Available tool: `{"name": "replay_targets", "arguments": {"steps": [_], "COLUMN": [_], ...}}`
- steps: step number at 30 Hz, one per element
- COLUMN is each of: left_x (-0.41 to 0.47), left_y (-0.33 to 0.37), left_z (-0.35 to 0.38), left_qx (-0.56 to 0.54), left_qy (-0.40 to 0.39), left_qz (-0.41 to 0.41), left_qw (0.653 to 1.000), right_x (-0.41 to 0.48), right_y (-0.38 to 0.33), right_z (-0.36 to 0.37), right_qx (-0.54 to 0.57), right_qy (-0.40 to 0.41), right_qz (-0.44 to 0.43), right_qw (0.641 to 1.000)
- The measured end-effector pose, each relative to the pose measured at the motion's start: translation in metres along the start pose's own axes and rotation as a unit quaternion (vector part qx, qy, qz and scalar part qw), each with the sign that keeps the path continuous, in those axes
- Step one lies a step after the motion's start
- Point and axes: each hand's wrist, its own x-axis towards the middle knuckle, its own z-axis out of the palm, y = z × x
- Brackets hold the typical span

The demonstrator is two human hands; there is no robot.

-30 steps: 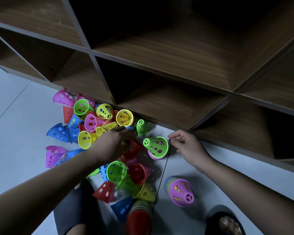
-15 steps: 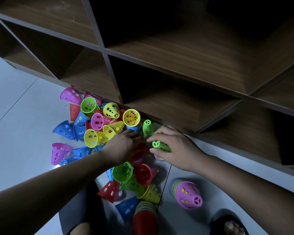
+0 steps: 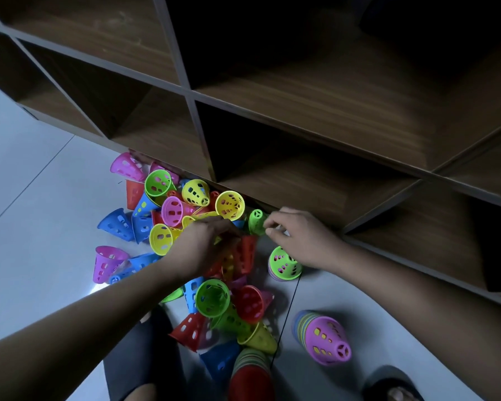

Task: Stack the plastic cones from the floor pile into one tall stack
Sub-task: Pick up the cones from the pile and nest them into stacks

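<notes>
A pile of loose perforated plastic cones in pink, green, yellow, blue and red lies on the floor against the shelf's foot. My left hand reaches into the middle of the pile, its fingers curled over a red cone. My right hand is beside it, and its fingertips pinch a small green cone at the shelf edge. Under that wrist a green cone, nested on a pink one, rests mouth up. A stack topped by a pink cone lies on its side at the lower right.
A dark wooden cubby shelf fills the upper half, its bottom edge just behind the pile. Another stack ending in a red cone lies at the bottom middle. My knee and a slippered foot border it. Pale floor tiles spread left.
My right hand let go of the nested green cone, which now rests mouth up, and moved up to the small green cone by the shelf. My left hand stays in the pile.
</notes>
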Motion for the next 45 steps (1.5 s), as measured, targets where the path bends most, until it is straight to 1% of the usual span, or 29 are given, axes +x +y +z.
{"name": "replay_targets", "arguments": {"steps": [3, 5, 8, 10, 13, 18, 22, 27, 30, 32, 35, 37, 39, 43, 45], "left_x": [-0.009, -0.013, -0.018, -0.02, -0.02, -0.015, -0.012, -0.012, -0.008, -0.006, -0.001, 0.003, 0.004, 0.006, 0.006], "left_y": [-0.002, -0.005, -0.01, -0.01, -0.007, 0.001, 0.01, 0.03, 0.046, 0.057, 0.071, 0.079, 0.087, 0.093, 0.091], "left_z": [-0.012, -0.018, -0.023, -0.026, -0.028, -0.031, -0.029, -0.029, -0.025, -0.021, -0.01, 0.001, 0.01, 0.024, 0.029], "left_qx": [-0.035, -0.052, -0.073, -0.098, -0.163, -0.268, -0.307, -0.366, -0.377, -0.403, -0.414, -0.399, -0.374, -0.343, -0.328], "left_qy": [0.031, 0.045, 0.055, 0.06, 0.062, 0.059, 0.068, 0.055, 0.032, 0.015, -0.009, -0.022, -0.026, -0.018, -0.019], "left_qz": [-0.045, -0.086, -0.127, -0.155, -0.197, -0.246, -0.266, -0.267, -0.253, -0.253, -0.252, -0.245, -0.24, -0.246, -0.248], "left_qw": [0.998, 0.994, 0.988, 0.981, 0.965, 0.93, 0.911, 0.889, 0.89, 0.879, 0.875, 0.883, 0.895, 0.907, 0.911], "right_x": [0.018, 0.028, 0.041, 0.046, 0.05, 0.048, 0.039, 0.017, -0.004, -0.021, -0.049, -0.066, -0.081, -0.104, -0.109], "right_y": [-0.003, -0.003, -0.004, -0.004, 0.0, 0.008, 0.021, 0.018, 0.011, 0.005, -0.007, -0.017, -0.027, -0.04, -0.037], "right_z": [0.006, 0.01, 0.011, 0.012, 0.016, 0.022, 0.016, -0.011, -0.034, -0.049, -0.069, -0.079, -0.086, -0.088, -0.079], "right_qx": [-0.049, -0.077, -0.123, -0.147, -0.147, -0.146, -0.115, -0.043, 0.004, 0.028, 0.06, 0.078, 0.083, 0.046, 0.024], "right_qy": [-0.027, -0.028, -0.038, -0.063, -0.101, -0.103, -0.062, 0.052, 0.13, 0.188, 0.238, 0.253, 0.25, 0.218, 0.181], "right_qz": [0.007, 0.007, 0.01, 0.015, 0.034, 0.051, 0.055, 0.033, 0.019, 0.012, 0.019, 0.019, 0.015, 0.011, 0.013], "right_qw": [0.998, 0.997, 0.992, 0.987, 0.983, 0.983, 0.99, 0.997, 0.991, 0.982, 0.969, 0.964, 0.964, 0.975, 0.983]}}
